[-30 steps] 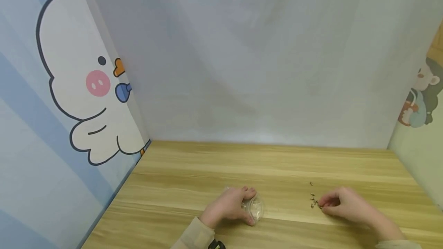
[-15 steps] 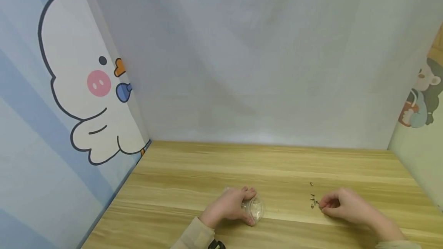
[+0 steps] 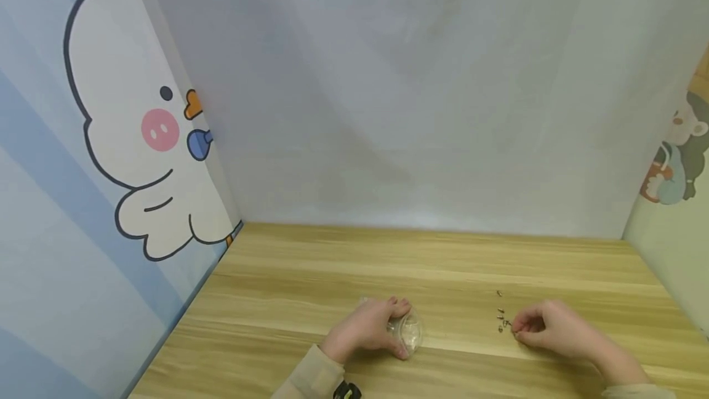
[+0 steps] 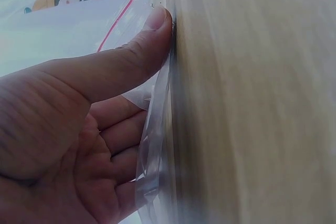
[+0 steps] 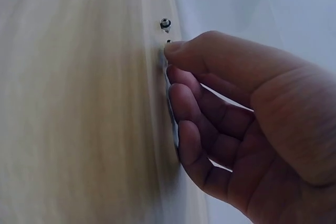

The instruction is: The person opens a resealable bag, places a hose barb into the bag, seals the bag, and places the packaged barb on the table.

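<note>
From my end of the feed, I see the left hand [image 3: 370, 328] curled around a clear plastic bag [image 3: 411, 334] on the wooden table [image 3: 332, 257]. Thumb and fingers stand fairly wide apart with the film bowed out rounded between them; I judge that spread is what gives the bag its shape, since plastic this thin would probably slump or slide if let go. In the left wrist view a red stripe [image 4: 116, 23] runs slantwise across the film, and the thumb sits right down by the tabletop, which I read as steadying.

The right hand [image 3: 554, 331] rests low over the table, well apart from the bag, at the near right edge of a loose scatter of small metal pieces [image 3: 500, 317]. Its thumb and forefinger are narrowed almost to meeting, a sensible shape for bits this tiny. One piece shows right at the thumb tip (the thumb hides most of it), so I cannot tell whether it is pinched or merely lies beyond. Most pieces bunch near the fingertips, while one stray [image 3: 499, 293] lies farther off. They all sit on the right hand's side, presumably so it needs little reach while the left minds the bag.
</note>
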Demonstrator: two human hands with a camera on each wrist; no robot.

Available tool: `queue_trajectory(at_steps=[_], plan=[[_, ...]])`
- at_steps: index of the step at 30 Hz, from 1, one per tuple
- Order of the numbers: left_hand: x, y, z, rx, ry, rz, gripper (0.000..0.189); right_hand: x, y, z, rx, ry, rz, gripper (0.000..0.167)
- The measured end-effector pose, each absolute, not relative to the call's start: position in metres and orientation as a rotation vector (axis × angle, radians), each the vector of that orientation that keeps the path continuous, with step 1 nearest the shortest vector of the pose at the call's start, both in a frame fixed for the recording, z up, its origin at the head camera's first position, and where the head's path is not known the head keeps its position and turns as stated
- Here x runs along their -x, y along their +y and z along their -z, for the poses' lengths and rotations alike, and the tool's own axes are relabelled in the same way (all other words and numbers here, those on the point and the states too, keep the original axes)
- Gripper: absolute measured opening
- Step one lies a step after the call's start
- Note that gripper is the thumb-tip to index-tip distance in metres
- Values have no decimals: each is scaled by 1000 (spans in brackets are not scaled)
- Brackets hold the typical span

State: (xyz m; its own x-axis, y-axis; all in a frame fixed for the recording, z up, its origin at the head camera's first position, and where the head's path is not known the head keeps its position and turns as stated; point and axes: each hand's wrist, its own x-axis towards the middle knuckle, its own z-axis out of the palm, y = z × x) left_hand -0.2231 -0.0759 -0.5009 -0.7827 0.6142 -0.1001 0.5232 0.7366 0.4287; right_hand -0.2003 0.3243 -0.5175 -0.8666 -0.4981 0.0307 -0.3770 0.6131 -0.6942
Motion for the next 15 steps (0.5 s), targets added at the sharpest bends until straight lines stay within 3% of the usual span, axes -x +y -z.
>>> queue_trajectory(at_steps=[15], plan=[[224,-76,500,-890,2697,-578,96,197,311,515,805,2604,1165,5]])
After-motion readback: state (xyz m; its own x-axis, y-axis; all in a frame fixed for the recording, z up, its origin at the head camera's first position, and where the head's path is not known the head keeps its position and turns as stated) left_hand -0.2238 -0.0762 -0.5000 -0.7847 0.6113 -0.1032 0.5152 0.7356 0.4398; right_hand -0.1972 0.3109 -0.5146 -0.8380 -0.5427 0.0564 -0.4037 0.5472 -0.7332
